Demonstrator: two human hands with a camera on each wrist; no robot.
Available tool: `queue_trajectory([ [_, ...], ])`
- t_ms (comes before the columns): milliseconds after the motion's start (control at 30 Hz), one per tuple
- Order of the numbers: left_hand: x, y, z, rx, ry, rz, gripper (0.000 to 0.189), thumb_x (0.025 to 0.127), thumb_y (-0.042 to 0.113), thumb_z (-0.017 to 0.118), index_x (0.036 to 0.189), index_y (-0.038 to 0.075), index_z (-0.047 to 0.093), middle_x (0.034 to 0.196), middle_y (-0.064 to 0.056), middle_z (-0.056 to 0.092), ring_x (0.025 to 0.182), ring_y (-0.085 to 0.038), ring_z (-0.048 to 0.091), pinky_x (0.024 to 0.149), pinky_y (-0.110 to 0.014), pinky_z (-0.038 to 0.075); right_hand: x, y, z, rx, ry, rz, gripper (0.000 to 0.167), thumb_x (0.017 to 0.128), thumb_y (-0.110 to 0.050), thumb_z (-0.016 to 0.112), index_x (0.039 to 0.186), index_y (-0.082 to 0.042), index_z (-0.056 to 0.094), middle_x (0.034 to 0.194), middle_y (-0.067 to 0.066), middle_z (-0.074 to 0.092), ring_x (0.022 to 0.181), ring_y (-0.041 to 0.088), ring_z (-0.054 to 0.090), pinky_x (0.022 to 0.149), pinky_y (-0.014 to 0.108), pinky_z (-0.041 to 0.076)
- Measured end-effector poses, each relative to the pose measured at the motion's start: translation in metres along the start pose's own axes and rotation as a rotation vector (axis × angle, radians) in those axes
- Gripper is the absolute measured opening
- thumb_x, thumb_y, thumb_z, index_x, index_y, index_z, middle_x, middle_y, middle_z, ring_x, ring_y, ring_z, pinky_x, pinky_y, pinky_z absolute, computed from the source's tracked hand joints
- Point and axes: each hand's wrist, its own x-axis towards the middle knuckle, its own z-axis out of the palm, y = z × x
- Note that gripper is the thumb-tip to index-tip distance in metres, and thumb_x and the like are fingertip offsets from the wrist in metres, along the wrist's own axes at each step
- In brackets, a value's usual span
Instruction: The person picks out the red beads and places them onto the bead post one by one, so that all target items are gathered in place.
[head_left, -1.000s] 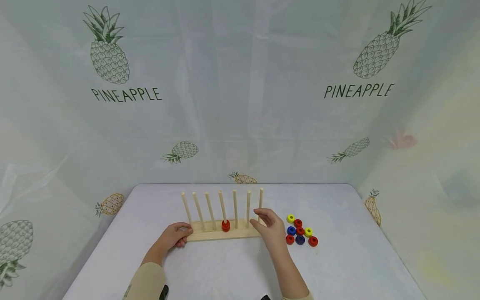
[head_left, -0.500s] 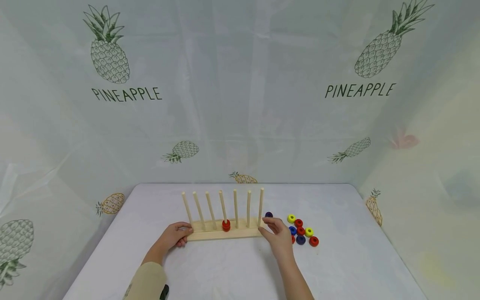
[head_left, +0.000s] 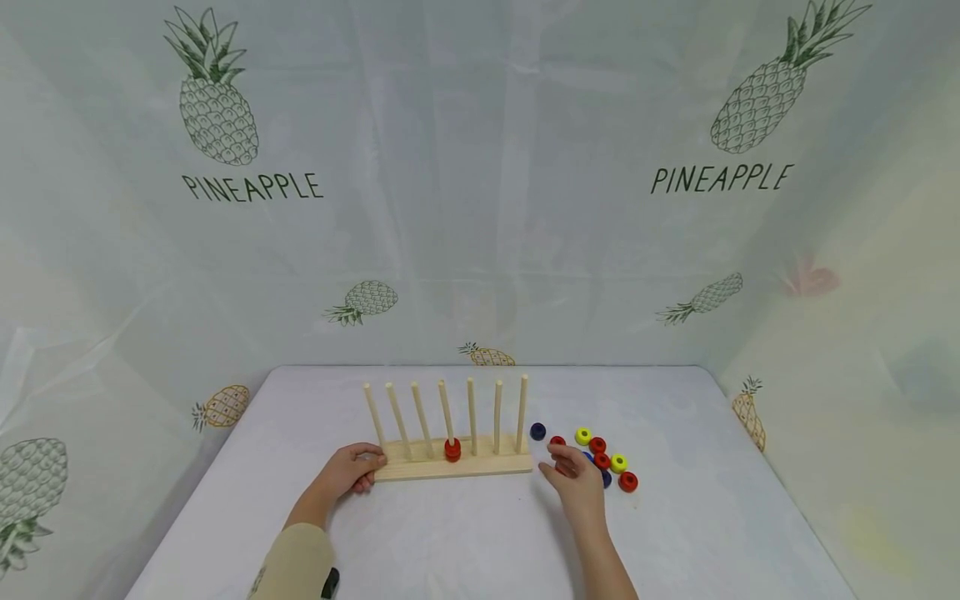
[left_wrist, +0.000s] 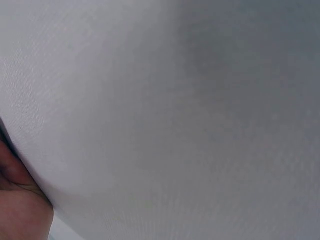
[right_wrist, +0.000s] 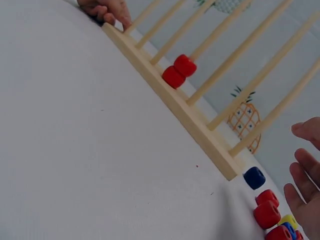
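Right fingers point(right_wrist: 303, 182) stand apart by beads point(right_wrist: 267, 212), toward right edge of tabletop point(head_left: 720, 500); left fingers point(right_wrist: 120, 11) grip rack point(head_left: 465, 470). Apparent bead-picking next calls for pinching.

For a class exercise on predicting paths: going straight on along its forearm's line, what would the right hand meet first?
Probably the red ring just beyond the right hand in the head view. Its height above the table is unclear, so the hand might pass over.

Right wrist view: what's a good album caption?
Two red beads on the middle peg of a rack, left hand at its far end, right hand beside loose beads.
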Motion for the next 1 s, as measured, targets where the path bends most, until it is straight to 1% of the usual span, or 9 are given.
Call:
queue_trajectory([
  [133,-0.001,0.000,0.000,-0.003,-0.003,-0.006,0.039,0.094,0.020,0.068,0.119,-0.009,0.059,0.062,-0.003,0.057,0.048,-0.007,0.051,0.045,-0.021,0.044,0.000,0.005,-0.003,-0.011,0.015,0.036,0.031,0.086,-0.007,0.075,0.117,-0.005,0.068,0.118,0.015,0.063,0.111,0.032,0.059,0.090,0.036,0.051],
  [267,-0.001,0.001,-0.001,-0.005,-0.003,-0.008,0.039,0.094,0.020,0.068,0.119,-0.009,0.059,0.062,-0.002,0.057,0.048,-0.007,0.051,0.046,-0.020,0.044,0.000,0.009,-0.006,-0.032,0.030,0.041,0.029,0.086,-0.007,0.074,0.115,-0.005,0.069,0.114,0.016,0.064,0.107,0.031,0.059,0.087,0.035,0.053],
  [400,-0.002,0.001,-0.001,0.000,-0.005,-0.004,0.039,0.094,0.020,0.068,0.119,-0.008,0.059,0.062,-0.003,0.058,0.048,-0.007,0.051,0.046,-0.020,0.044,0.001,0.012,-0.008,-0.041,0.035,0.049,0.029,0.088,-0.007,0.073,0.116,-0.004,0.068,0.113,0.015,0.064,0.107,0.031,0.059,0.090,0.037,0.052],
  [467,-0.002,0.002,-0.001,0.001,-0.006,-0.004,0.039,0.094,0.020,0.067,0.119,-0.008,0.059,0.062,-0.002,0.058,0.048,-0.007,0.051,0.046,-0.020,0.044,0.001,0.014,-0.009,-0.045,0.039,0.057,0.028,0.088,-0.007,0.073,0.116,-0.005,0.068,0.113,0.014,0.064,0.108,0.031,0.058,0.091,0.036,0.051],
  [567,-0.002,0.002,0.000,0.002,-0.007,-0.001,0.038,0.095,0.019,0.067,0.119,-0.009,0.059,0.062,-0.002,0.058,0.049,-0.006,0.051,0.046,-0.020,0.044,0.003,0.017,-0.010,-0.044,0.047,0.062,0.029,0.088,-0.007,0.073,0.116,-0.004,0.068,0.113,0.014,0.063,0.107,0.030,0.058,0.089,0.027,0.051],
  [667,-0.002,0.002,0.000,0.001,-0.005,-0.001,0.037,0.095,0.019,0.067,0.118,-0.008,0.059,0.062,-0.002,0.057,0.048,-0.006,0.051,0.046,-0.019,0.044,0.005,0.019,-0.011,-0.056,0.055,0.070,0.030,0.087,-0.007,0.074,0.116,-0.004,0.068,0.112,0.014,0.063,0.105,0.029,0.057,0.083,0.017,0.050],
  [733,-0.001,0.002,0.000,-0.002,-0.001,-0.008,0.036,0.095,0.019,0.067,0.118,-0.008,0.059,0.061,-0.002,0.057,0.048,-0.006,0.051,0.046,-0.019,0.044,0.007,0.020,-0.011,-0.073,0.062,0.073,0.030,0.086,-0.007,0.074,0.115,-0.004,0.068,0.110,0.014,0.062,0.103,0.029,0.057,0.078,0.013,0.048],
  [867,-0.001,0.003,0.000,-0.003,0.004,-0.015,0.036,0.094,0.019,0.067,0.117,-0.008,0.060,0.061,-0.002,0.057,0.048,-0.006,0.051,0.046,-0.020,0.044,0.011,0.022,-0.010,-0.124,0.070,0.067,0.029,0.084,-0.005,0.076,0.112,-0.002,0.069,0.104,0.013,0.063,0.096,0.027,0.057,0.073,0.015,0.048],
  [1000,0.000,0.001,-0.001,0.012,0.004,-0.009,0.037,0.094,0.020,0.068,0.118,-0.007,0.060,0.061,-0.002,0.057,0.048,-0.007,0.051,0.045,-0.020,0.044,0.014,0.023,-0.009,-0.181,0.062,0.058,0.031,0.081,-0.005,0.079,0.111,-0.003,0.069,0.098,0.011,0.063,0.090,0.025,0.057,0.072,0.021,0.051],
])
